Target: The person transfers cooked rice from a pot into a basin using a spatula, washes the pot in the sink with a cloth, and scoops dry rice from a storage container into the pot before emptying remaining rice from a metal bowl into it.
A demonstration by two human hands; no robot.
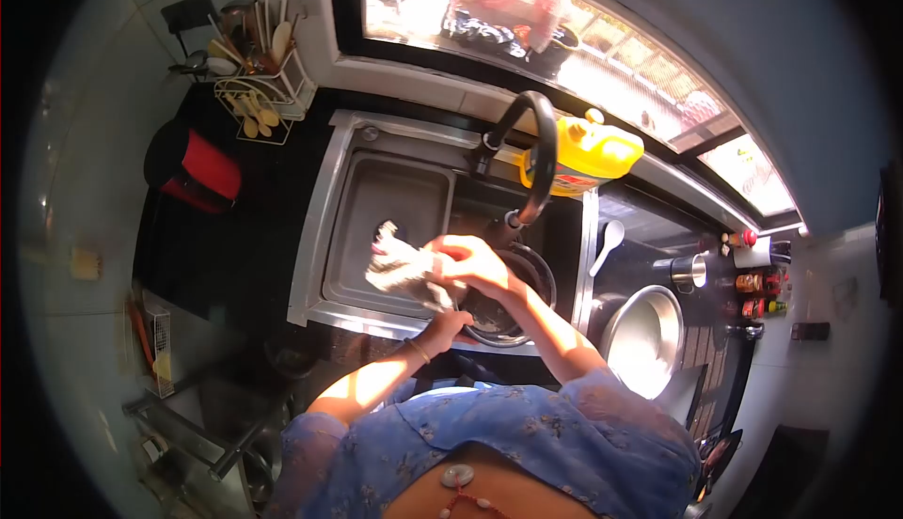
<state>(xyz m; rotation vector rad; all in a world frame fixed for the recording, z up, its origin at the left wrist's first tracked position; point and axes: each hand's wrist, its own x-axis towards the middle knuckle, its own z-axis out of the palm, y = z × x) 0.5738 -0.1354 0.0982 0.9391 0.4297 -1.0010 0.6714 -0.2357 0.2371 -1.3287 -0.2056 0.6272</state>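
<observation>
A crumpled whitish cloth (400, 270) is held over the sink, between the grey left basin (390, 195) and the right one. My right hand (472, 263) pinches its upper right part. At its lower end my left hand (446, 332) is closed, close to the sink's front edge. Beneath and to the right of my hands, a round dark pan (546, 284) sits in the right basin. The black faucet (543, 152) arches above that basin. What my left fingers grip is partly hidden by the cloth.
Behind the sink stands a yellow jug (602, 150). To the right are a white spoon (609, 242), a large metal bowl (649, 331) and a steel cup (689, 271). A utensil rack (282, 91) and a red-and-black container (202, 169) are at the left.
</observation>
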